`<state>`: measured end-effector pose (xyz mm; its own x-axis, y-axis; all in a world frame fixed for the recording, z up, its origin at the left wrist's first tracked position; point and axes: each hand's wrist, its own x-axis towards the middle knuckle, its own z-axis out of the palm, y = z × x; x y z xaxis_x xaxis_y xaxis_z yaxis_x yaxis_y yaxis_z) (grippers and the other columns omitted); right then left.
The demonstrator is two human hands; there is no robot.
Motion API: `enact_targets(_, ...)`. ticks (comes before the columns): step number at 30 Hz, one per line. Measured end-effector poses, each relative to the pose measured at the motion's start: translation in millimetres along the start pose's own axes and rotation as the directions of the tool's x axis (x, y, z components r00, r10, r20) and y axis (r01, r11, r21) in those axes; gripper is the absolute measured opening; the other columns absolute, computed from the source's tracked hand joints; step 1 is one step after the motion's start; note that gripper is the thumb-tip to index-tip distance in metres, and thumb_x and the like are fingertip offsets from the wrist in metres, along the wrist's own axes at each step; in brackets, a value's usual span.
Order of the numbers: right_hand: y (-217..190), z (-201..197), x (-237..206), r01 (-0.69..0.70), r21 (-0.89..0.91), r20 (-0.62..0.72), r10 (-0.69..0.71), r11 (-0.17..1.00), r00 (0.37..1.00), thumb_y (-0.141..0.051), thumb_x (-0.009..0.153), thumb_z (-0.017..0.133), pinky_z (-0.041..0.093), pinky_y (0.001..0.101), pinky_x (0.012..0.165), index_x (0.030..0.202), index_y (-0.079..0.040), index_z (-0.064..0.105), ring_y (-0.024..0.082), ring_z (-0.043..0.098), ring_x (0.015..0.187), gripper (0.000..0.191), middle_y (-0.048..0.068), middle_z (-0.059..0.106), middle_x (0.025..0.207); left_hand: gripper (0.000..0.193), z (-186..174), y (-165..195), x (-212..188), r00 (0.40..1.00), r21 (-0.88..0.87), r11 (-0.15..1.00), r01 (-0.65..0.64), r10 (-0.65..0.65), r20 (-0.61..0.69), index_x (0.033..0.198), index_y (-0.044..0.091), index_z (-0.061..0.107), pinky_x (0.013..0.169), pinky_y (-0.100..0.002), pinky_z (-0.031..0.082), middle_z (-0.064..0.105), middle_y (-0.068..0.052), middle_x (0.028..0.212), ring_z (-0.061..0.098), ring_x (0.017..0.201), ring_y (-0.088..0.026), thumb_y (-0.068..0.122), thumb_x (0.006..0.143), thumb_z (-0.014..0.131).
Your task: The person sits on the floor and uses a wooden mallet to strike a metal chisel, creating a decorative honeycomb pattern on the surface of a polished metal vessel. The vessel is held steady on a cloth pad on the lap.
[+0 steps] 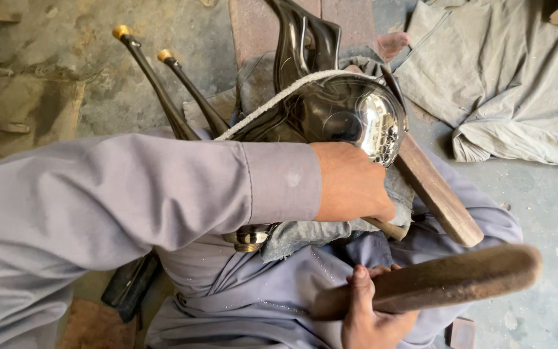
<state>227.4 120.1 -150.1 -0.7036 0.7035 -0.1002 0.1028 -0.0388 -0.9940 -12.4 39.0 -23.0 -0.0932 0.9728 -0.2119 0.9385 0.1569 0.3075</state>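
Observation:
My left hand (351,184) reaches across my lap and is closed on a grey rag (305,234) and a thin wooden handle beneath a shiny dark metal bowl (350,116). The bowl is round and mirror-bright, with a white cord (272,102) running along its rim. My right hand (368,310) grips a thick wooden mallet (447,279) low in the view, lying almost level and pointing right. A second wooden bar (435,192) slants under the bowl between the two hands.
Two dark metal legs with brass tips (163,84) stick up at the left, and a dark curved metal piece (305,39) rises behind the bowl. Crumpled grey cloth (511,84) lies on the concrete floor at right. A black object (130,284) rests by my left thigh.

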Motion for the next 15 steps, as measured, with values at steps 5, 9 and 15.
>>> enact_targets(5, -0.2, 7.1, 1.0, 0.147, -0.009, -0.035, -0.147, 0.989, 0.989, -0.004, 0.086, 0.083, 0.051, 0.0313, 0.093, 0.131, 0.003, 0.051, 0.017, 0.062, 0.089, 0.055, 0.010, 0.064, 0.095, 0.033, -17.3, 1.3, -13.1, 0.996, -0.215, 0.976, 0.039, -0.055, -0.066, 0.125, 0.031, 0.062, 0.065, -0.048, 0.059, 0.071, -0.015, 0.079, 0.075, 0.075, -0.034, 0.018, 0.096, 0.053)
enact_targets(9, -11.2, -4.2, 27.9, -0.065, -0.290, 0.057, 0.085, 0.955, 0.995, -0.011, 0.081, 0.085, 0.052, 0.0344, 0.079, 0.117, 0.000, 0.057, 0.019, 0.063, 0.079, 0.047, 0.011, 0.067, 0.088, 0.032, -30.0, -6.6, -24.7, 0.984, -0.355, 0.923, 0.148, -0.174, -0.044, 0.123, 0.023, 0.056, 0.062, -0.046, 0.060, 0.073, -0.008, 0.073, 0.078, 0.073, -0.027, 0.014, 0.092, 0.053)
enact_targets(15, -21.8, -0.5, 47.6, -0.135, -0.564, 0.151, 0.263, 0.815, 0.953, -0.013, 0.076, 0.087, 0.053, 0.0330, 0.075, 0.112, -0.002, 0.059, 0.020, 0.066, 0.076, 0.047, 0.012, 0.072, 0.086, 0.029, -22.2, -7.1, -20.0, 0.990, -0.238, 0.965, 0.111, -0.127, -0.053, 0.125, 0.024, 0.057, 0.064, -0.047, 0.060, 0.071, -0.010, 0.074, 0.076, 0.071, -0.031, 0.021, 0.096, 0.052)
